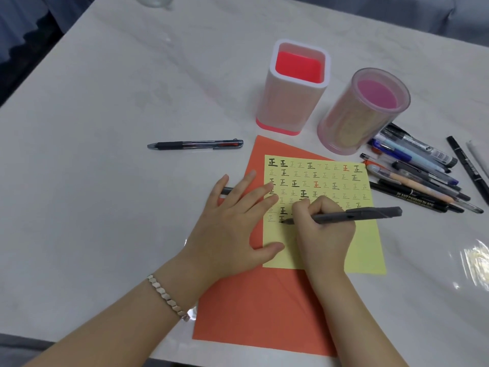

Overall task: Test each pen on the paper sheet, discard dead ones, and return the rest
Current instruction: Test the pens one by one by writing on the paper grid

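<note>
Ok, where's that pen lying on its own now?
In the head view the lone pen lies on the table, left of the square pen holder and just off the top corner of the orange sheet, beyond the left hand.

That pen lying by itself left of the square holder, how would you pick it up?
Probably from above, pinching the black-gripped pen mid-length across its width: it lies flat on the table, tip pointing left, nothing touching either long side.
</note>
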{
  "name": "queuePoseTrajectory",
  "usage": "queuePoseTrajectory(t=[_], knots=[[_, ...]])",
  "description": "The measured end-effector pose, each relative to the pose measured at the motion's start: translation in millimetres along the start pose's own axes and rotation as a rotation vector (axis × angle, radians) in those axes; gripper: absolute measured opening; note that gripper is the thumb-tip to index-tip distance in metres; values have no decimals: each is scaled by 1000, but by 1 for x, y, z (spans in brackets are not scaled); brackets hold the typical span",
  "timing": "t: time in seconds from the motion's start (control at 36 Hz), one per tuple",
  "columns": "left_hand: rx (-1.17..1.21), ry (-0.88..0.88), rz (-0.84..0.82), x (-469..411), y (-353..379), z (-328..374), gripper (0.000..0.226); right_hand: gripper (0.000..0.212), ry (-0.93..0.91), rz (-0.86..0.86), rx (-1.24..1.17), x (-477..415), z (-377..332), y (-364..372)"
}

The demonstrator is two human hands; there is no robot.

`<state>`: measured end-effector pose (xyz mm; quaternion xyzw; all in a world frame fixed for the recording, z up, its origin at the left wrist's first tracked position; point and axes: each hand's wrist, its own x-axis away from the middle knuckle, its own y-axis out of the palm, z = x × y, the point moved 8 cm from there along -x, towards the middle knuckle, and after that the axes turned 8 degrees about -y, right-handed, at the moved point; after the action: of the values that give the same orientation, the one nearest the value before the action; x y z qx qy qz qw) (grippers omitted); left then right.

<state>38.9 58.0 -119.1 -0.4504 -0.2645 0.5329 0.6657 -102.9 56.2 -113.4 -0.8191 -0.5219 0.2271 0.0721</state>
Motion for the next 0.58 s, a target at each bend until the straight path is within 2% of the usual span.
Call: queuePoseTrajectory(t=[0.31, 0.39, 0.47, 0.58], knots=[[-23, 15, -30, 1, 3, 0, 68, 32, 125, 117, -106, -1, 4, -14], [25, 25, -23, 1, -1, 2, 58, 38, 159, 127, -154, -2, 3, -18], [115, 5, 105, 1, -15, -2, 40, 36, 197, 130, -199, -4, 5, -25], [80, -145, 300, 6, -28, -21, 37, 33, 211, 110, -211, -5, 7, -40]])
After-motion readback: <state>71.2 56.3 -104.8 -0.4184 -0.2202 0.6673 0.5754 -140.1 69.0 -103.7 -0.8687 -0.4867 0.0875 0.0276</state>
